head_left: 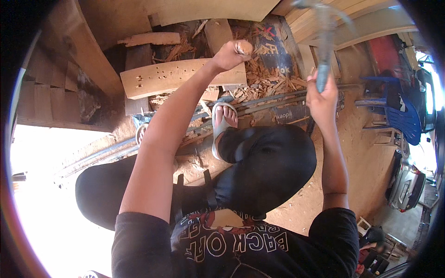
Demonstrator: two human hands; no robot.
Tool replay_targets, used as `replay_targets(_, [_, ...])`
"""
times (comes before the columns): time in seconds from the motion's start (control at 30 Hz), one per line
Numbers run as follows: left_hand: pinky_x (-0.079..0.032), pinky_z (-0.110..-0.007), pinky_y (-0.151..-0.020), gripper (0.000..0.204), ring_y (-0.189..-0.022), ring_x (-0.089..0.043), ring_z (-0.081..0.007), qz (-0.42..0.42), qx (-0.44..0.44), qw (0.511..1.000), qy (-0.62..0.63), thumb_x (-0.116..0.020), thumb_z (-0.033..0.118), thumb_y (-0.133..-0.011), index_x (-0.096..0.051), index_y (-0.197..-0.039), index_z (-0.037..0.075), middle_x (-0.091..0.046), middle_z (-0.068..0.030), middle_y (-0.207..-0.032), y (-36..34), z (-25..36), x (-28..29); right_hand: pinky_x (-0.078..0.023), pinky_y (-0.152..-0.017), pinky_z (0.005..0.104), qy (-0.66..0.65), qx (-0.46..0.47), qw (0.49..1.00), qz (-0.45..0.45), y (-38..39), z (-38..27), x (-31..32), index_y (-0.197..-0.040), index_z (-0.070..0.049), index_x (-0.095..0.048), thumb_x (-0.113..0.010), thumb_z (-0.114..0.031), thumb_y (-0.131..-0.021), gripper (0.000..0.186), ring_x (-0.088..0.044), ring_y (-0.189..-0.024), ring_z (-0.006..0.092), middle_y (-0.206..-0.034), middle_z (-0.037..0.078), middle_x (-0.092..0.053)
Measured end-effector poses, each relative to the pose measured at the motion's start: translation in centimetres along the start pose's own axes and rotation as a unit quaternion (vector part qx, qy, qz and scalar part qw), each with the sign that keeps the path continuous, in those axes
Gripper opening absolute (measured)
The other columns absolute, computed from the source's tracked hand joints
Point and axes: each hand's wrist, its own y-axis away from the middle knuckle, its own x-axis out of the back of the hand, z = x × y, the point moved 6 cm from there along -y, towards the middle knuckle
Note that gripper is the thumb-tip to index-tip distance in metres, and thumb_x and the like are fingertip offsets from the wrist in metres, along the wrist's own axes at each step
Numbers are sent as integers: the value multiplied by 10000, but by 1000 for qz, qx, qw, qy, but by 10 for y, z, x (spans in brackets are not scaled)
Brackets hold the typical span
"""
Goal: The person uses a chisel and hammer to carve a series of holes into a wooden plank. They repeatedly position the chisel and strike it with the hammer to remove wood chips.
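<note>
My left hand (227, 56) is closed round an upright wooden handle (243, 47), its round butt showing above my thumb; the tool's lower end is hidden. Beneath it lies a pale plank (162, 78) with many small holes, amid wood chips (273, 78) on a dark printed board. My right hand (322, 92) grips a hammer (323, 51) by its bluish handle, its head raised and blurred by motion, to the right of my left hand.
Timber boards (343, 25) frame the top and left. Long bars (250, 107) cross behind my sandalled foot (225, 116). At the right are blue chairs (403, 116) and a silver car (403, 185); another person (373, 238) is at the lower right.
</note>
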Motion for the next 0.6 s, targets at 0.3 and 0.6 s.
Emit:
replay_targets(0.3, [-524,-318,-782,168,-837,-585,-87,17,-15,1000,8,-769,144,-946,-673,-1014,24,-677,6,-877,2,2,0,-545,-707,459,229,93,967,-58,13,8,-35,-1110,-22,-589,-658,-95,-958,182,-690,-836,497,-824,297,-631])
replay_targets(0.6, [-536,-340,-775,184,-826,-600,-96,28,-21,999,-15,-774,161,-936,-691,-1006,12,-701,-28,-852,5,3,2,-540,-673,443,153,92,977,117,19,8,-29,-1181,-22,-587,-654,-148,-1002,229,-715,-717,328,-794,205,-671])
